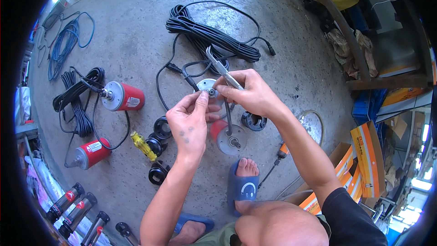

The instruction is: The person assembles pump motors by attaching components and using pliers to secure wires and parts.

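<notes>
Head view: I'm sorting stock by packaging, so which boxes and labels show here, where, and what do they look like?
Carton: lower right, open flaps, orange and white.
Second carton: beside right forearm, orange-striped, partly hidden.
Upper pump: left floor, red cylinder, white rectangular label.
Lower pump: below it, red, white label.
Dark tubes: bottom left, red label bands.
No screens or signs.

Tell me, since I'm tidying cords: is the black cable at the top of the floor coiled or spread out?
Coiled. The black cable lies gathered in a long bundle of loops on the concrete floor, with only its loose ends trailing out.
</notes>
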{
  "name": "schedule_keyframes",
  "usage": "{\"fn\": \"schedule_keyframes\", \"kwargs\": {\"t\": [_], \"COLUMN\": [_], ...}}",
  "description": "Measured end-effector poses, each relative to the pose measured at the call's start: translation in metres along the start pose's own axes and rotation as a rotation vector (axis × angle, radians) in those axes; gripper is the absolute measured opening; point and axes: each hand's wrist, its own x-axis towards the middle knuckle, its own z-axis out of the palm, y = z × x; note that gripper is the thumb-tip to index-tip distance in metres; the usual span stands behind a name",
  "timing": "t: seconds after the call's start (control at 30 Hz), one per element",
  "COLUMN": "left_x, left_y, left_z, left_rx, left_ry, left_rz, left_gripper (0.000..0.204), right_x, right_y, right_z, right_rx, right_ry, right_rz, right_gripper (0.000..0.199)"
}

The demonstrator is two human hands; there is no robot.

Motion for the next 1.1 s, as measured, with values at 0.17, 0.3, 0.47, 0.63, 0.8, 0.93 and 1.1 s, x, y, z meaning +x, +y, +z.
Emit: {"fn": "schedule_keyframes", "kwargs": {"t": [0.17,0.3,0.47,0.63,0.8,0.93,1.1], "left_x": [-0.001,0.001,0.004,0.006,0.004,0.002,-0.005], "left_y": [0.001,-0.004,-0.003,0.006,0.004,0.011,0.035], "left_z": [0.005,0.003,-0.001,-0.001,0.001,0.002,0.009], "left_rx": [0.046,0.074,0.107,0.149,0.175,0.157,0.064], "left_ry": [0.003,-0.021,-0.039,-0.062,-0.056,-0.067,-0.078], "left_rz": [0.083,0.136,0.143,0.082,0.14,0.18,0.237], "left_gripper": [0.022,0.021,0.02,0.018,0.017,0.017,0.016], "right_x": [0.004,0.003,0.004,0.002,-0.001,-0.003,-0.012], "right_y": [0.012,0.016,0.021,0.017,0.017,0.022,-0.012], "right_z": [0.005,0.007,0.008,0.008,0.014,0.019,0.01], "right_rx": [0.039,0.129,0.225,0.217,0.071,0.228,0.135], "right_ry": [0.006,0.002,-0.025,-0.029,0.064,0.104,0.099], "right_rz": [-0.093,-0.073,-0.077,-0.064,-0.122,-0.15,-0.239], "right_gripper": [0.023,0.021,0.023,0.022,0.017,0.015,0.019]}}
